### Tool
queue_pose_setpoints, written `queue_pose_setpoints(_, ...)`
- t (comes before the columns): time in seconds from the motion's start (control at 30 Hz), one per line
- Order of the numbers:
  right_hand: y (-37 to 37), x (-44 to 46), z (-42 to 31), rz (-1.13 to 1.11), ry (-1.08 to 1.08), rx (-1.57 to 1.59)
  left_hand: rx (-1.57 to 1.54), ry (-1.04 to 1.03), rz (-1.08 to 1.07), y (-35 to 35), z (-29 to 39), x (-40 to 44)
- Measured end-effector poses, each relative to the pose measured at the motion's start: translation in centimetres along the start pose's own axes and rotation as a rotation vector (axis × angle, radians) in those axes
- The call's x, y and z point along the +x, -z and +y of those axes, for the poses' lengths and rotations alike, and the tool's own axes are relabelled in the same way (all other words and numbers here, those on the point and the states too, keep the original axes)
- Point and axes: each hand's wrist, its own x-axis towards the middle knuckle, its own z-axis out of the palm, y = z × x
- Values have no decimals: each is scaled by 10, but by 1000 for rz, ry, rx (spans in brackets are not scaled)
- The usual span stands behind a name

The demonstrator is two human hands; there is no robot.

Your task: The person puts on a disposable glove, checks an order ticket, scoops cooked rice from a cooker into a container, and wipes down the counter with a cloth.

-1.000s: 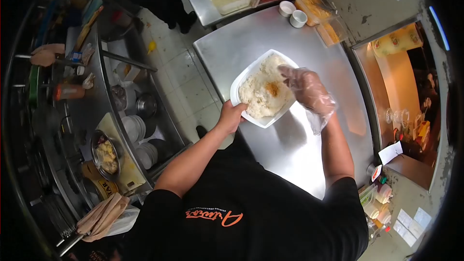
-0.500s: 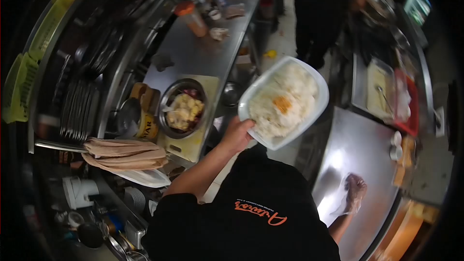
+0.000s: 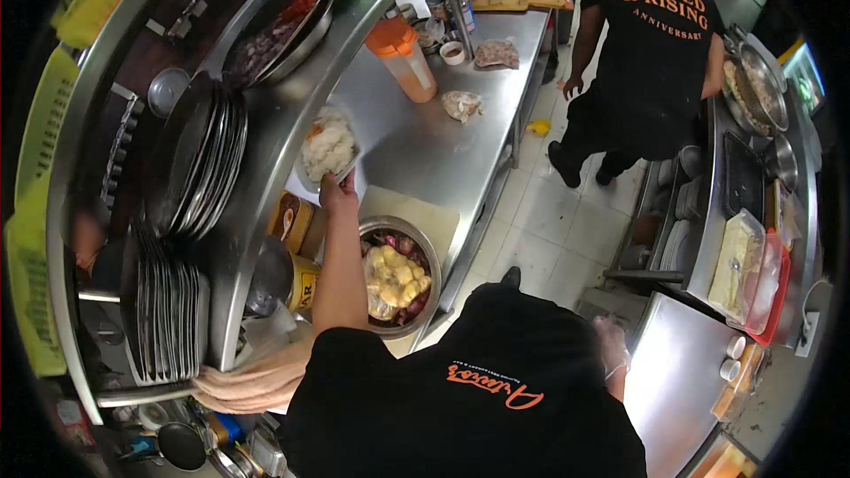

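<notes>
My left hand is closed on the near edge of a white bowl of rice, held out at the left by the edge of the steel shelf. Part of the bowl is hidden behind the shelf edge. Below and right of that hand, a metal bowl holds yellow chunks and dark red pieces on a cutting board. My right hand, in a clear plastic glove, hangs low at my right side beside the steel table; its fingers are partly hidden by my body.
Stacked dark plates and a pan of chopped vegetables fill the left shelf. An orange-lidded container stands on the counter. A co-worker stands ahead in the aisle. Trays sit at the right.
The view has turned left. My left hand has carried the rice bowl from the right table to the left shelf. My right hand has left the bowl and dropped to my side.
</notes>
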Motion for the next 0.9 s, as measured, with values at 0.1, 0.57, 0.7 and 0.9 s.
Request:
queue_pose_setpoints(0.1, -7, 11, 4, -147, -232, -49, -57, -18, 172, 15, -14, 61)
queue_pose_setpoints(0.57, -100, 2, 56, 110, -542, 443, -373, 425, 477, 79, -43, 169)
queue_pose_setpoints(0.7, -75, -4, 35, 148, -773, 1327, -320, 497, 467, 7, -35, 105)
queue_pose_setpoints(0.9, 7, -48, -47, 480, -647, 928, 306, 423, -561, -107, -136, -76)
